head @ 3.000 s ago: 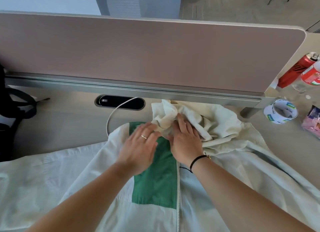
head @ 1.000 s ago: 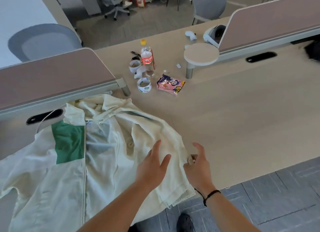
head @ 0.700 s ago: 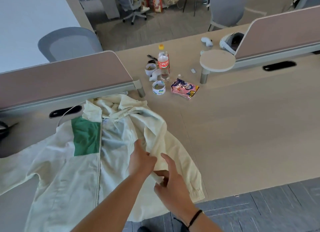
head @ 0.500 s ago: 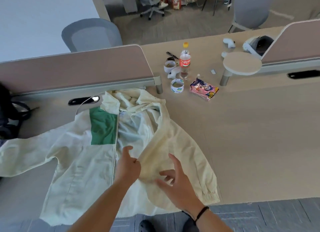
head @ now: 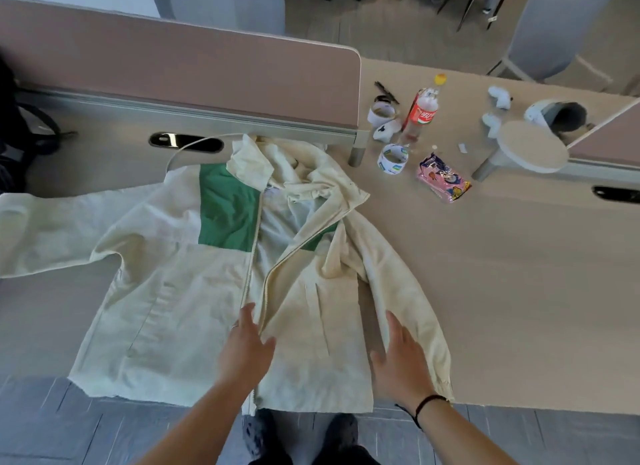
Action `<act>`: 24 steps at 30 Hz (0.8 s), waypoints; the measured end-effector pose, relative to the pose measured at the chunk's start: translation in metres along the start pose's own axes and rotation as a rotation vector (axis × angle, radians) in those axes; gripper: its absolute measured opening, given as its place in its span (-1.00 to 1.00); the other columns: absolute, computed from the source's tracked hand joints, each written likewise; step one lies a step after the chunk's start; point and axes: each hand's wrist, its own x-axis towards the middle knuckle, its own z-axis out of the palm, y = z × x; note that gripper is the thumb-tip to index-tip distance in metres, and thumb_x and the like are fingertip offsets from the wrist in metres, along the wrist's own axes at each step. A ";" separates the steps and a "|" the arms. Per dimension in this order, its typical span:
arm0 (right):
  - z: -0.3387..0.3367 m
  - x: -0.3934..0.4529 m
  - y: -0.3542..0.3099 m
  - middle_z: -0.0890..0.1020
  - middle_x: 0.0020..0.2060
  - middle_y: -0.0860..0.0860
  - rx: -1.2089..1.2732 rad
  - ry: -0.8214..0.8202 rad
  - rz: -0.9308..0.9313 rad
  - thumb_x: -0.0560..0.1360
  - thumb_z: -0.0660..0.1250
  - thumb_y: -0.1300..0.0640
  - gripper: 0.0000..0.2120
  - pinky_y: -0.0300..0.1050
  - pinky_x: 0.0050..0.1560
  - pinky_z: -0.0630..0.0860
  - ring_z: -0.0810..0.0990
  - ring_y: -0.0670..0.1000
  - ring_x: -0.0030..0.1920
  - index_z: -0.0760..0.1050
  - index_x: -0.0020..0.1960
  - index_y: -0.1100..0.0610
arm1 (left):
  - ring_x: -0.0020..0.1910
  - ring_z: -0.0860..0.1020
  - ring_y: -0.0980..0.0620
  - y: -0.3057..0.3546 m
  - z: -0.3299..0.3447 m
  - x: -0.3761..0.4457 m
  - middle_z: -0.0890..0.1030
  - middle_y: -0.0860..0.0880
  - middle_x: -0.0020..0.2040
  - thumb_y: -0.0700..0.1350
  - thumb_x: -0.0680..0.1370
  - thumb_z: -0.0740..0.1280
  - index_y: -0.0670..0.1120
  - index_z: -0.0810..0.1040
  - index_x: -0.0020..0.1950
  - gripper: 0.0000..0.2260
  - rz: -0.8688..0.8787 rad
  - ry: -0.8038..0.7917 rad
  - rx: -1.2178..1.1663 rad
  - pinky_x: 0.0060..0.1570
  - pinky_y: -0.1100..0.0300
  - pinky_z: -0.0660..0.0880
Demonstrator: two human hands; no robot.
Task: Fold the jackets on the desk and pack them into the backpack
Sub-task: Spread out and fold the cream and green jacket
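1. The jacket (head: 180,291) lies spread on the desk (head: 502,291), its hem over the near edge.
2. The divider panel (head: 180,66) stands behind the jacket, touching its collar.
3. The backpack (head: 17,128) sits left of the jacket, at the frame edge.
4. The tape roll (head: 392,159), bottle (head: 420,114) and snack packet (head: 443,178) lie right of the jacket's collar, behind its right sleeve.
5. The left hand (head: 246,350) rests on the jacket's zip; the right hand (head: 401,364) rests on its right side.
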 end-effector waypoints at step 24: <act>-0.208 0.127 0.187 0.61 0.21 0.09 0.411 -0.084 0.097 0.47 0.23 0.29 -0.50 -0.05 0.06 0.52 0.58 0.08 0.05 0.43 0.37 -0.01 | 0.62 -0.03 -0.11 0.206 0.160 -0.043 0.01 -0.09 0.65 0.08 0.58 0.29 0.07 0.01 0.61 -0.32 0.177 0.124 0.341 0.57 0.00 0.05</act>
